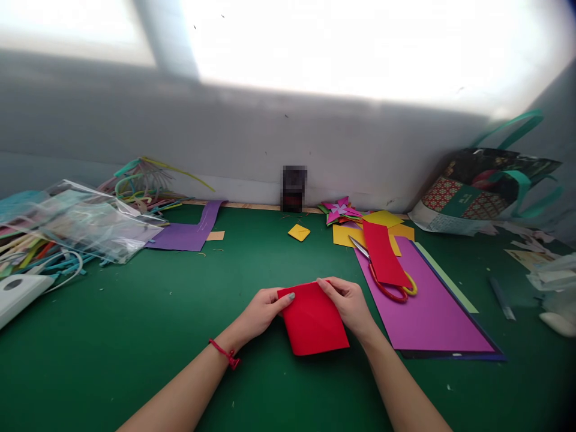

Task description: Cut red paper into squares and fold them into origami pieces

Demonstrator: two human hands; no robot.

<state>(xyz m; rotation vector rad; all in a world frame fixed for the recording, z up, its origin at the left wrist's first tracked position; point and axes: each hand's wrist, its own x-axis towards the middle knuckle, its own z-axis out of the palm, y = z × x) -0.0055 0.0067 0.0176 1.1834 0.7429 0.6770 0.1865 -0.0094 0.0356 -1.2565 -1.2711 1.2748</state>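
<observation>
A red square of paper is held up over the green table between my two hands. My left hand grips its upper left corner, thumb on the front face and the other fingers behind. At the top right edge my right hand pinches the same sheet, its thumb lying near the edge. The lower part of the paper hangs free, slightly bent. Beyond it lies a small yellow folded square. To the right, a red strip rests on scissors over purple sheets.
Plastic bags and coloured pipe cleaners lie at the left, near a white device. Purple paper is behind. Folded stars, yellow papers, a patterned bag and a pen are right.
</observation>
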